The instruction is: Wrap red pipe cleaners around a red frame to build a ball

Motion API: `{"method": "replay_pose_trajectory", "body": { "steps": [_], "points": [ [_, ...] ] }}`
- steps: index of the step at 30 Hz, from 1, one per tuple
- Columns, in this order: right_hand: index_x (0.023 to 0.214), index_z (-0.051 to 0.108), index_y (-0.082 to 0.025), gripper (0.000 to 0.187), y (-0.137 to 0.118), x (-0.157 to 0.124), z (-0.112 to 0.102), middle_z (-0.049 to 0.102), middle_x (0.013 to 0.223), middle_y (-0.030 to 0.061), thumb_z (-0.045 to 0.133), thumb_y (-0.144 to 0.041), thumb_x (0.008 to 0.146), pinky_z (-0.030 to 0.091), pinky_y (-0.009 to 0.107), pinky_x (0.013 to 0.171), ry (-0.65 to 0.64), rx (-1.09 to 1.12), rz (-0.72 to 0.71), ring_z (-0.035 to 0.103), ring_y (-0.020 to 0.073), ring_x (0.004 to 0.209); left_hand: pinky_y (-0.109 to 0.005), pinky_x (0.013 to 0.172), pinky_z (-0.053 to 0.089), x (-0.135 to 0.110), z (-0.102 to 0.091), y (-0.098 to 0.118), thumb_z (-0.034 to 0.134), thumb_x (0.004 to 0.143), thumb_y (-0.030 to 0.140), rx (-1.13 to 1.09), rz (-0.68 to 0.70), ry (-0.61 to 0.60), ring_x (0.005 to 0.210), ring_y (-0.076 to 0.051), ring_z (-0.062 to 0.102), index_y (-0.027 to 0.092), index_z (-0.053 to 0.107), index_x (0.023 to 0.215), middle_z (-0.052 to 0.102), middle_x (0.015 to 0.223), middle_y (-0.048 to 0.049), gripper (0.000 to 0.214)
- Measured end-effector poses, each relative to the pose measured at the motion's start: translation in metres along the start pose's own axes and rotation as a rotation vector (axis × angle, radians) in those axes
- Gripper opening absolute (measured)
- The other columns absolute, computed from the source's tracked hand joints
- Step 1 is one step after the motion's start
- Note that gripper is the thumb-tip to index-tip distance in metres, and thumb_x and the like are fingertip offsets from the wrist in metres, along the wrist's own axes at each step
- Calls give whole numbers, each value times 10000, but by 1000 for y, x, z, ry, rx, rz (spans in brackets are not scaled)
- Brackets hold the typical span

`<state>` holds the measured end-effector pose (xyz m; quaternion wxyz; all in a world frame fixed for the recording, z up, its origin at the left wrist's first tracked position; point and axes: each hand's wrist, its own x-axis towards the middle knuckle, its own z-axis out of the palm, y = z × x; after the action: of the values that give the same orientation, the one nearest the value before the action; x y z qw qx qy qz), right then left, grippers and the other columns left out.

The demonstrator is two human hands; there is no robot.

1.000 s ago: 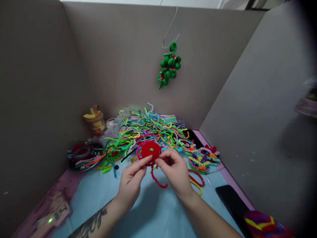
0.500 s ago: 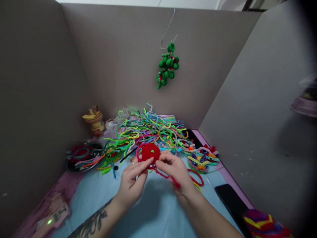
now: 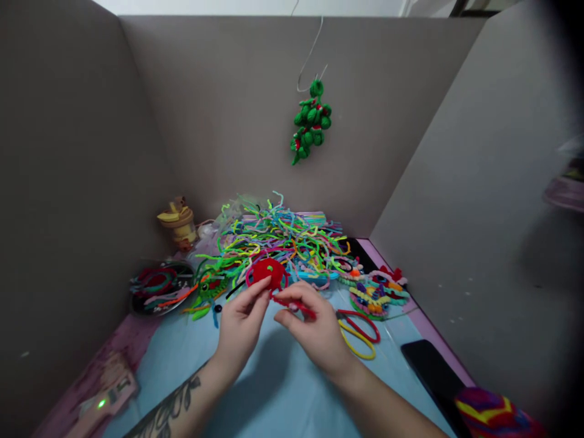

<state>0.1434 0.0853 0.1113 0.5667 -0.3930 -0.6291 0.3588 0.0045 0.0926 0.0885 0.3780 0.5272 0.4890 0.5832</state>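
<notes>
A round red fuzzy piece (image 3: 268,272) with a small green spot stands just above my left hand (image 3: 244,319). My left thumb and fingers pinch its lower edge. From that edge a red pipe cleaner (image 3: 301,309) runs across to my right hand (image 3: 314,328), whose fingers are closed around it. A pinkish-red loop (image 3: 287,280) shows beside the round piece, partly hidden behind it. Scissors (image 3: 362,334) with one red and one yellow handle lie right of my right hand, their blades mostly hidden.
Behind the hands is a big heap of coloured pipe cleaners (image 3: 283,234). A dark round tray (image 3: 185,277) sits left, flower-like pieces (image 3: 376,295) right. A black phone (image 3: 431,371) lies near the right edge, a pink device (image 3: 107,395) at left. A green ornament (image 3: 311,121) hangs on the wall.
The round red piece has moved slightly left and up with my left hand. My right hand has come off its edge onto the red pipe cleaner, and more of the scissors shows.
</notes>
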Motion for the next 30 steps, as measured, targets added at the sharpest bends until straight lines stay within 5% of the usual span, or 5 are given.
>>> {"method": "replay_pose_trajectory", "body": {
  "steps": [8,14,23,30],
  "points": [
    [776,710,-230,32,-4,-3,-10,627,761,19,683,-215,771,470,287,690,-36,-23,-184,587,155,732,-257,641,534,3,2,5,719,688,281,-62,-39,39,663,-165,664,176,744,783,737,734,-42,145],
    [671,628,-179,139,30,17,-15,549,658,-15,700,-284,727,410,268,643,364,234,139,504,131,652,-239,624,516,2,6,2,767,632,272,-240,-158,-29,623,-138,638,155,732,737,721,694,-34,161],
    [823,663,-195,305,31,19,-7,612,790,7,787,-342,587,439,290,696,290,444,262,533,152,723,-208,610,484,9,3,-2,794,617,304,-358,-179,21,624,-107,600,153,724,791,704,705,-23,241],
    [641,635,-193,195,27,20,-9,607,1001,48,769,-332,611,383,354,904,265,429,255,528,217,984,-183,620,475,7,4,-2,793,627,279,-356,-168,-4,639,-93,597,179,726,766,707,708,-2,183]
  ]
}}
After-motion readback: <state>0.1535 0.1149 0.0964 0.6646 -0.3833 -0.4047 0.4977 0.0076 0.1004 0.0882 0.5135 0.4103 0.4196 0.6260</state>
